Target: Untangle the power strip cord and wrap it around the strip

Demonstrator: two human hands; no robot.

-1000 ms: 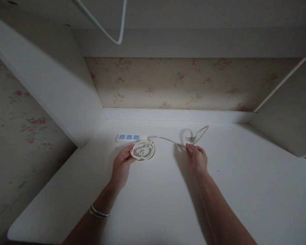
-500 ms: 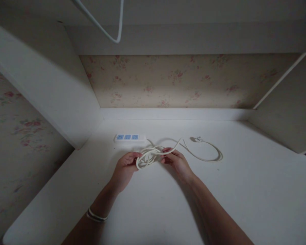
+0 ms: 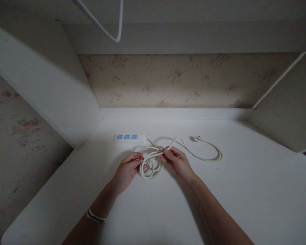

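No readable text or markings

I can't make out a word, brand, number or sign anywhere from here. Just beyond the left grip (image 3: pixel 127 172), the white power strip (image 3: pixel 141 137) shows three blue socket faces (image 3: pixel 126 136); they are too small on my feed for me to read any marking. The cord (image 3: pixel 149 177) between the two grips gives me no legible print. Beyond the right grip (image 3: pixel 179 163) and off to its right, the plug (image 3: pixel 198 138) is too small to read too. On the wrist behind the left grip, the banded bracelet (image 3: pixel 96 216) carries no lettering I can read.
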